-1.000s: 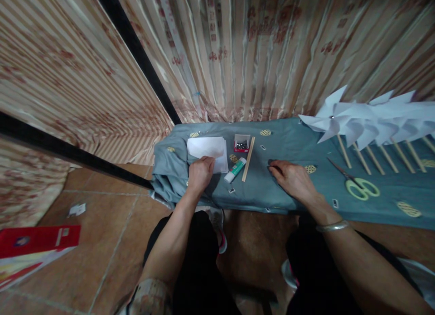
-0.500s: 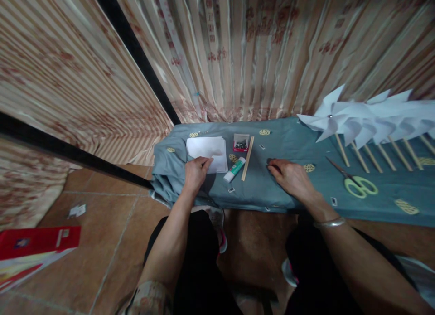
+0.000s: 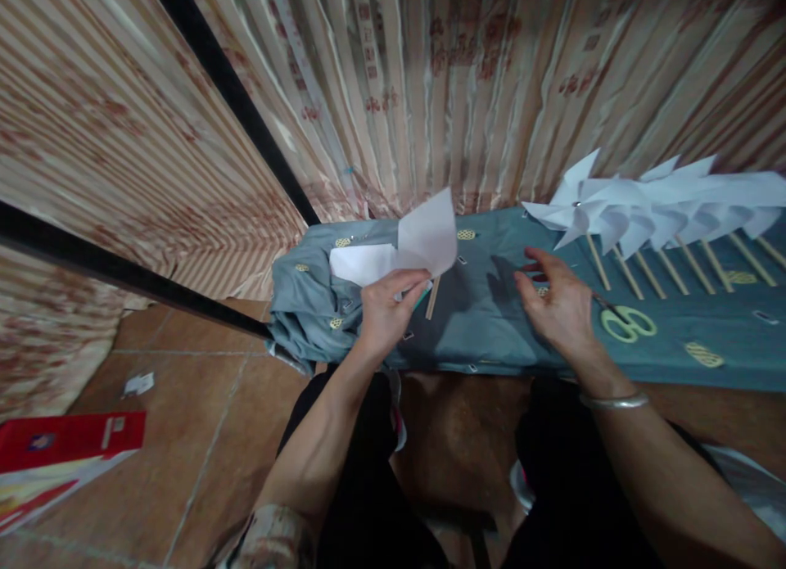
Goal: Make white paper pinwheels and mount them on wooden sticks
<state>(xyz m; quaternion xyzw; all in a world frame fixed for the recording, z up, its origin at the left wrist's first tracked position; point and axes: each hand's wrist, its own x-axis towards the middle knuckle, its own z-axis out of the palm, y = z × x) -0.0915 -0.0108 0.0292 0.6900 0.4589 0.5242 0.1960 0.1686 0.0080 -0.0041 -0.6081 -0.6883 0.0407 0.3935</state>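
Observation:
Pinched in my left hand (image 3: 393,307) is a white sheet of paper (image 3: 428,232), held up by its lower corner above the cloth. Behind that hand lies a stack of white paper (image 3: 361,262). The sheet hides the small box of pins, and only a bit of the green glue stick shows beside my fingers. The lower ends of thin wooden sticks (image 3: 433,300) poke out under the sheet. My right hand (image 3: 557,300) hovers over the cloth with fingers apart and nothing in it. Just right of it are the green-handled scissors (image 3: 627,323).
Several white paper pinwheels (image 3: 639,209) on wooden sticks lie overlapping at the back right of the grey-green patterned cloth (image 3: 479,331). Striped curtains (image 3: 454,102) hang behind, with a black pole (image 3: 239,102) at the left. A red package (image 3: 67,446) lies on the tiled floor.
My left hand has lifted a sheet off the stack and carried it right, over the box and glue stick. My right hand has moved right, risen and spread its fingers.

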